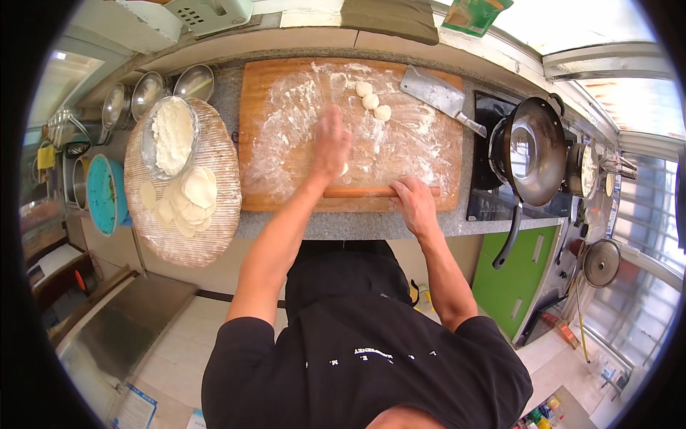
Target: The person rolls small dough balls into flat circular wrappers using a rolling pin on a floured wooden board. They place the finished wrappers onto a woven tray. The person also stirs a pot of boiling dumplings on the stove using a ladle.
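Wooden rolling pin point(357, 191) is lying crosswise under your right hand point(414, 207), palm pressing it, while your left hand point(330, 146) is blurring open-fingered over the small dough piece point(344, 169) just beyond.

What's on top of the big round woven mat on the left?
On the round woven mat sit a glass bowl of white flour and a pile of flat round dough wrappers. The mat beneath them is hidden.

Open floured board point(286, 121); cleaver point(437, 93) at right.
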A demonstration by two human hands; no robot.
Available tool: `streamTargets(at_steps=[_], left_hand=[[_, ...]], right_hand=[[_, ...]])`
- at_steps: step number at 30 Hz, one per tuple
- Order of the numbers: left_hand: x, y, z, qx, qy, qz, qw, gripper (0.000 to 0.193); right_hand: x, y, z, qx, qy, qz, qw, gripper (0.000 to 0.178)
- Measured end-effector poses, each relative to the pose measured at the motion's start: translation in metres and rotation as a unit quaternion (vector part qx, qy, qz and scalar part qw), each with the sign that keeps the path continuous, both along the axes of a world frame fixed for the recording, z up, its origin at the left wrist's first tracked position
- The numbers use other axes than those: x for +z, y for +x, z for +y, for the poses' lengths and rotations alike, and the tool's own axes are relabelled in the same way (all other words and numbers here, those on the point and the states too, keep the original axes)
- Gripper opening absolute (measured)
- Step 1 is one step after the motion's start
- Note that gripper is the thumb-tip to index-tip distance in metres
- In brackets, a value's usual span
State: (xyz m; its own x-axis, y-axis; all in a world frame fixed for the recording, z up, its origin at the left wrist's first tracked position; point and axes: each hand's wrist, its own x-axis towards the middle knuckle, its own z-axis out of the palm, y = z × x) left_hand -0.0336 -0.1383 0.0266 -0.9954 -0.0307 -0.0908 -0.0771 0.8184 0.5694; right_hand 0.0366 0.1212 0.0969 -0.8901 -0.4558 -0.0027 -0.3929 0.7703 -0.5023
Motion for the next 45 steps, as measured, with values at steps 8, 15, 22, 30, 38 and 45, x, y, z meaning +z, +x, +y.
streamTargets(at_steps=[8, 15, 22, 30, 38, 45], left_hand=[[0.045, 0.066, -0.055, 0.076, -0.042, 0.096, 0.992, 0.050], [0.001, 0.025, -0.066, 0.096, -0.174, 0.135, 0.971, 0.069], [0.000, 0.045, -0.069, 0.051, -0.168, 0.056, 0.983, 0.077], [0.059, 0.075, -0.053, -0.180, 0.007, 0.049, 0.982, 0.053], [0.033, 0.062, -0.052, -0.116, 0.094, 0.061, 0.987, 0.017], [0.022, 0.053, -0.091, 0.167, 0.350, -0.067, 0.919, 0.022]], right_hand=[[-0.014, -0.028, -0.060, 0.031, -0.025, 0.014, 0.999, 0.036], [-0.039, -0.079, -0.107, 0.056, 0.157, 0.092, 0.982, 0.074], [-0.032, -0.071, -0.112, 0.059, 0.171, 0.072, 0.981, 0.096], [-0.011, -0.047, -0.097, 0.109, 0.171, 0.022, 0.979, 0.087], [-0.029, -0.033, -0.081, 0.134, 0.092, 0.043, 0.986, 0.051], [-0.025, -0.017, -0.087, 0.132, 0.029, 0.006, 0.991, 0.054]])
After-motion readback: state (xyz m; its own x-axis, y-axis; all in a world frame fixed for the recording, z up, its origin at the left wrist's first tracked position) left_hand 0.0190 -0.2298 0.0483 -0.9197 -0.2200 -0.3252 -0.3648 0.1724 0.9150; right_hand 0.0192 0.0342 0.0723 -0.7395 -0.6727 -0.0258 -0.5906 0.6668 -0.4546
